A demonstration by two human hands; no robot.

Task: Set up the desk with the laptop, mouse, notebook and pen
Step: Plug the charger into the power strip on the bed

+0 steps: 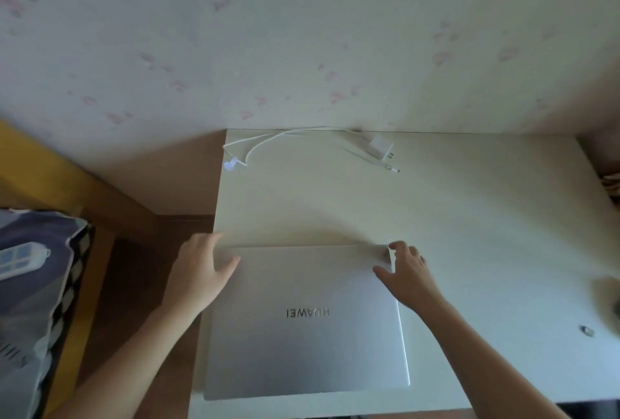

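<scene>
Both hands (201,267) (407,272) gripping closed laptop (305,328) far corners; charger (380,147) and cable (285,137) well beyond on desk (469,217)

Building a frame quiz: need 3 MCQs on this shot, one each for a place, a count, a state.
1. Where is the charger?
A. far edge of the desk, by the wall
B. on the laptop
C. on the floor

2. How many hands touch the laptop?
A. none
B. one
C. two

3. The laptop lid is:
A. closed
B. fully open
C. detached

Key: 1 A, it lies by the wall; 2 C, left hand and right hand hold its far corners; 3 A, logo faces up, lid flat.
</scene>
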